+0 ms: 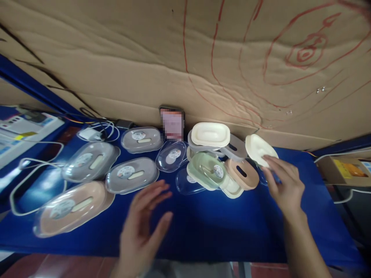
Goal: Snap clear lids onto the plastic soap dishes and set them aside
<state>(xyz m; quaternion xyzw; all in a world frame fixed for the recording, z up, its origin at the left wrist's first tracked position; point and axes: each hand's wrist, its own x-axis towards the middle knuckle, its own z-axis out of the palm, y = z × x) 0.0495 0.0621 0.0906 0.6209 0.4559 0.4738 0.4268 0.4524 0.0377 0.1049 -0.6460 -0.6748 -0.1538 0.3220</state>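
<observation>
My right hand [286,187] pinches the near edge of a cream oval soap dish tray [257,147], tilted at the right of a pile. Fingers apart and holding nothing, my left hand [145,222] hovers in front of a grey lidded soap dish [133,175]. Another cream tray [210,134] tops the pile. Below it lie a green dish under a clear lid [207,170], a peach slotted insert [252,177] and a grey slotted insert [238,150]. A clear lid [171,156] with a round sticker rests between the pile and the lidded dishes.
Several lidded dishes, including a peach one [72,208], cover the left of the blue table [203,227]. A phone [173,123] leans on the cardboard wall [116,69]. White cables and a charger [91,134] lie at left. A cardboard box [344,170] stands beyond the right edge.
</observation>
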